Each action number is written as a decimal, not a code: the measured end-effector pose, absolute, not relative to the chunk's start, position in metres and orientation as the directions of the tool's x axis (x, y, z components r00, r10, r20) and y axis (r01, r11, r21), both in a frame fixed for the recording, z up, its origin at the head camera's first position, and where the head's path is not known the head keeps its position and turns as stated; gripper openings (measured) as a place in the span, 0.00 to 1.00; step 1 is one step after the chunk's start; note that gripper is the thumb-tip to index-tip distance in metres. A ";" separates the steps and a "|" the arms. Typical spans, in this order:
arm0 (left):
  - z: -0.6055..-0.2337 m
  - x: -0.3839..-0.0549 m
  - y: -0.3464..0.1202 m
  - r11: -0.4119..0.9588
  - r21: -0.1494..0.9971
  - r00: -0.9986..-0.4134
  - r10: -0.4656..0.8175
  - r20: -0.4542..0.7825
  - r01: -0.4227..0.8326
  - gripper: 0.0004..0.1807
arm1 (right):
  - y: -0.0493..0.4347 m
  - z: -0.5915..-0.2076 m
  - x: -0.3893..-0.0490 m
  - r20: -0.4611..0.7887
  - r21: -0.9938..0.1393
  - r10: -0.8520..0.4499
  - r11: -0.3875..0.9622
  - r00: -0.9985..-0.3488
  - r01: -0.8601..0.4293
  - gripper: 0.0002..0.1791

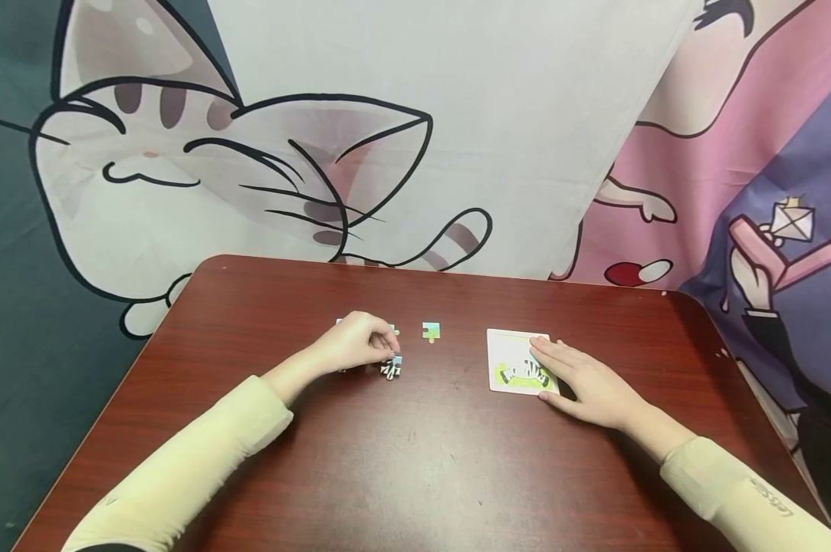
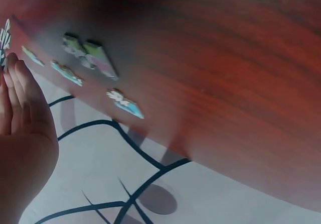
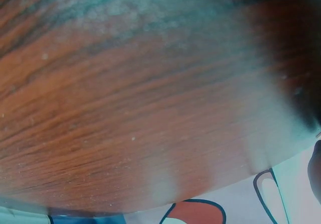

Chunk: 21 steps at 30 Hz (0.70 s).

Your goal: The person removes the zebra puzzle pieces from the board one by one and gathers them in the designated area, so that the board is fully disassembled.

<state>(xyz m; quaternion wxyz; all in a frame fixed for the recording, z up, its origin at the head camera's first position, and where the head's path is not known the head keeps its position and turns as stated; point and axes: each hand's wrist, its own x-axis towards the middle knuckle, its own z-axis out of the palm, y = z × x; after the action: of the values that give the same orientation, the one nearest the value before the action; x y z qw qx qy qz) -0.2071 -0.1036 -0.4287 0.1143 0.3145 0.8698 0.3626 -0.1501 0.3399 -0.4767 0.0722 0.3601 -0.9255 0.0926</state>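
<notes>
Zebra-striped puzzle piece [image 1: 391, 369], pinched, as I see it, by the left hand [image 1: 355, 342], short of the far edge of the table [image 1: 429, 460]. Other pieces [image 2: 66, 73] lie near, partly screened by that hand, which could nudge them askew if lowered carelessly. Right hand [image 1: 591, 383], grasping nothing, rests across the right edge of the picture card [image 1: 510, 359]; a sideways push might slide it

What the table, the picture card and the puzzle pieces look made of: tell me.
Table: wood or wood-look laminate, semi-gloss; it shows streaky reddish-brown grain and a bright reflection.
Picture card: probably stiff printed paper or cardboard, since it lies flat; its finish is unclear.
Puzzle pieces: perhaps thick printed cardboard or thin wood; their edges show thickness in the left wrist view.
</notes>
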 end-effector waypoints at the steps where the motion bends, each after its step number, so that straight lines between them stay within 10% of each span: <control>1: -0.430 -0.208 -0.105 0.545 0.701 -0.781 0.624 0.028 0.460 0.04 | 0.340 -0.477 -0.150 0.200 -0.119 -0.653 0.724 -0.730 -0.680 0.45; 21: -0.441 -0.212 -0.116 0.583 0.677 -0.813 0.581 0.039 0.449 0.04 | 0.340 -0.477 -0.150 0.183 -0.111 -0.642 0.738 -0.744 -0.665 0.45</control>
<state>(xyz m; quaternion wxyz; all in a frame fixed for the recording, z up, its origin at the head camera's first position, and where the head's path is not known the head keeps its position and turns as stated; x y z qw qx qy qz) -0.2124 -0.1164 -0.4409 0.0935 0.2911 0.8847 0.3519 -0.1501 0.3399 -0.4766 0.0665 0.3515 -0.9299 0.0850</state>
